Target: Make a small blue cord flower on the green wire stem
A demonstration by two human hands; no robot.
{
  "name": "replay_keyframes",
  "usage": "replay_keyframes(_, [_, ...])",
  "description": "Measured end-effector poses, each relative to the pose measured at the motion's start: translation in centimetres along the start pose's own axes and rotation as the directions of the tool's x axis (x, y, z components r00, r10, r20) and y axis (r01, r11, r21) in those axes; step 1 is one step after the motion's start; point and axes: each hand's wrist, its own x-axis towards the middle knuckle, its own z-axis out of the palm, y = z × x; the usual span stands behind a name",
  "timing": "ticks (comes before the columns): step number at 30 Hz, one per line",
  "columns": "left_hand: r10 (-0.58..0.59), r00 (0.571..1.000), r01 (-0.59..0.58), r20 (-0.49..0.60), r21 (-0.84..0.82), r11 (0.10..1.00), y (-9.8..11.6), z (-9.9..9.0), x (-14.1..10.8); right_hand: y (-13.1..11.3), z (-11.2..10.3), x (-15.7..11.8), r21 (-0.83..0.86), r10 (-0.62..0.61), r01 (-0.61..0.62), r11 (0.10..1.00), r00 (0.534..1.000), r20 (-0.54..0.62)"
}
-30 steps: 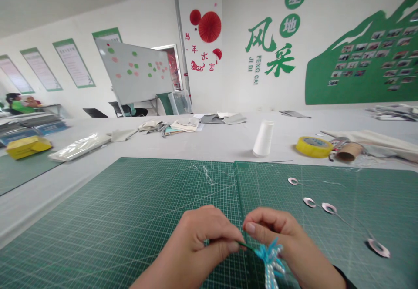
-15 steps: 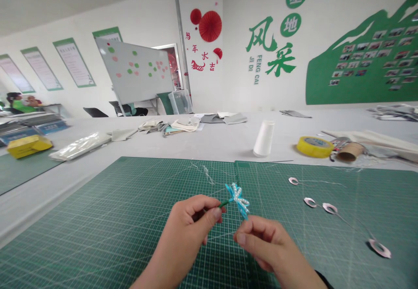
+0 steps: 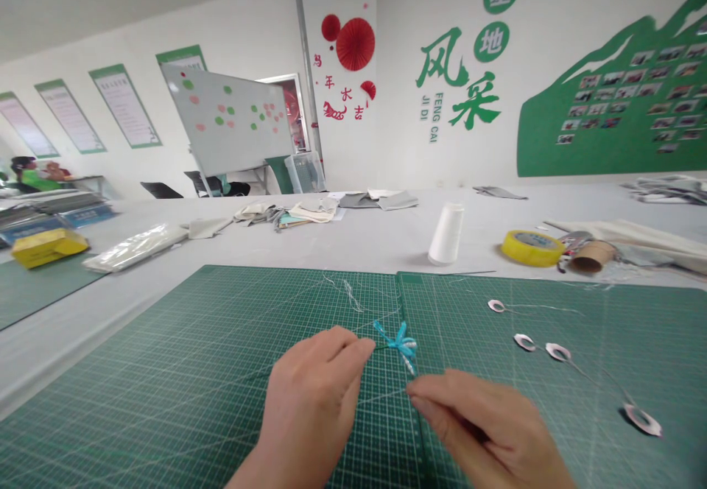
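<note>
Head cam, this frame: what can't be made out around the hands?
Head view only:
Left hand: its fingers hide the held end of the green stem.
Right hand: its fingers hide whatever they pinch, if anything.
Thin thread: too fine to trace.
Blue ribbon bow: too small and blurred to show how it is fastened.
Both forearms: cut off by the bottom edge.

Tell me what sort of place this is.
Probably a craft workshop or training room: a green cutting mat, a cone of white thread, and a whiteboard with stuck-on coloured dots.

Table [image 3: 331,242], green cutting mat [image 3: 166,400], thread cone [image 3: 445,233], tape [image 3: 532,248]
</note>
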Motion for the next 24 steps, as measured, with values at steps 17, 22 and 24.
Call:
replay_keyframes(17, [0.222,0.876,-0.154,0.428,-0.189,0.97,1.2,-1.9,1.1,1.3,-1.0,0.6,0.132,0.334,-0.325,0.936,0.941,-0.05])
replay_keyframes(22, [0.165,0.891,0.041,0.422,-0.438,0.898,1.9,-2.7,1.5,2.1,-0.2,0.4,0.301,0.431,-0.43,0.851,0.9,0.066])
replay_keyframes(24, [0.13,0.907,0.114,0.401,-0.529,0.841,2.0,-2.7,1.5,2.1,0.2,0.4,0.379,0.457,-0.454,0.806,0.885,0.089])
